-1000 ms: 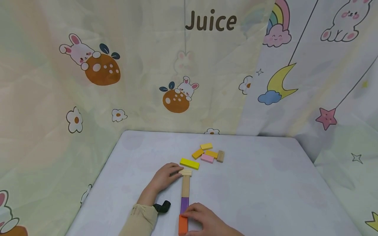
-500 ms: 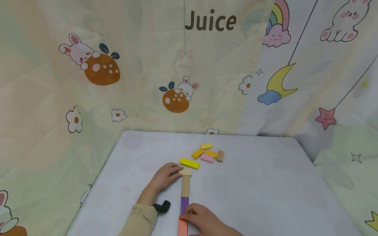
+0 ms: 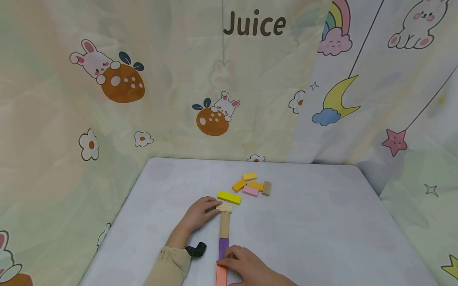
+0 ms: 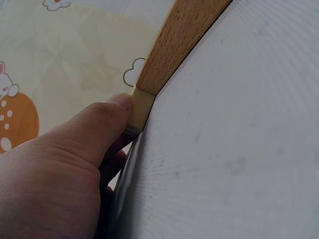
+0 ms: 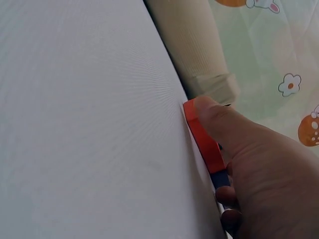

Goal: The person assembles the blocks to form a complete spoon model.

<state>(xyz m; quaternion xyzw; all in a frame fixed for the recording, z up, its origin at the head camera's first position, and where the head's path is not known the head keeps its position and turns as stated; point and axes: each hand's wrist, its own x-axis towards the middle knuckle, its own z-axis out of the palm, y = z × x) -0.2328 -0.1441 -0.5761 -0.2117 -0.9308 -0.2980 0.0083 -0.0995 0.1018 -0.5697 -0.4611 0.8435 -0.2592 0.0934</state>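
Note:
A row of wooden blocks runs toward me on the table. At its far end a pale wood block point(image 3: 224, 208) lies crosswise, its left end pinched by my left hand point(image 3: 198, 215) between thumb and fingers. In the left wrist view the thumb point(image 4: 117, 107) presses that block's side. A tan block point(image 3: 224, 225) butts against it, followed by a purple block point(image 3: 223, 245). Nearest me, an orange block point(image 3: 221, 276) lies in line with the purple one, partly cut off by the frame. My right hand point(image 3: 250, 267) grips it, thumb along its side in the right wrist view.
Beyond the row lies a bright yellow block point(image 3: 229, 197). Farther back are a pink block point(image 3: 250, 191), a tan block point(image 3: 266, 188) and several yellow-orange blocks point(image 3: 239, 185). A printed cloth point(image 3: 171, 79) hangs behind the table point(image 3: 322, 222).
The orange block has shifted slightly toward me and its top now looks paler. My right fingers moved slightly with it. My left hand has stayed on the pale block.

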